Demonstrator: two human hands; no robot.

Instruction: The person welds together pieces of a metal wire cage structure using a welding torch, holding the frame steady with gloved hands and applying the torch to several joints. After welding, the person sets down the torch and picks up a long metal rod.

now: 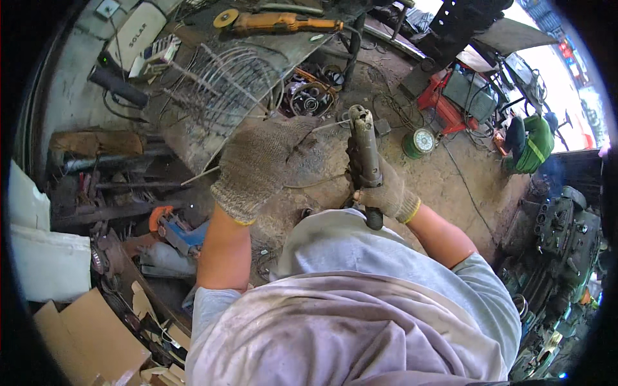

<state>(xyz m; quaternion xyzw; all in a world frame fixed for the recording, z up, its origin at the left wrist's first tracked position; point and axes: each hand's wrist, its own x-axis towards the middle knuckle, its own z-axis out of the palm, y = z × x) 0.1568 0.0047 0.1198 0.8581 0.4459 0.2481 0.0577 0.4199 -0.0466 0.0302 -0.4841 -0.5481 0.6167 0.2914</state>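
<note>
Both my hands wear knitted work gloves with yellow cuffs. My left hand (257, 161) is closed around a thin rod (331, 125), which sticks out on both sides of the glove. Its right end lies close to the top of a dark metal tubular piece (367, 151); whether they touch I cannot tell. That piece stands nearly upright in my right hand (389, 193), whose fingers wrap its lower part. It has a notched top end and a dark rounded end below the hand. My palm and some fingers hide its middle.
A worktable (193, 145) at the left bears a wire rack (225, 83) and an orange angle grinder (277, 23). On the floor are a wire spool (418, 143), cables and a red machine (444, 103). A person in green (534, 145) crouches far right; greasy engine parts (566, 225) lie nearer.
</note>
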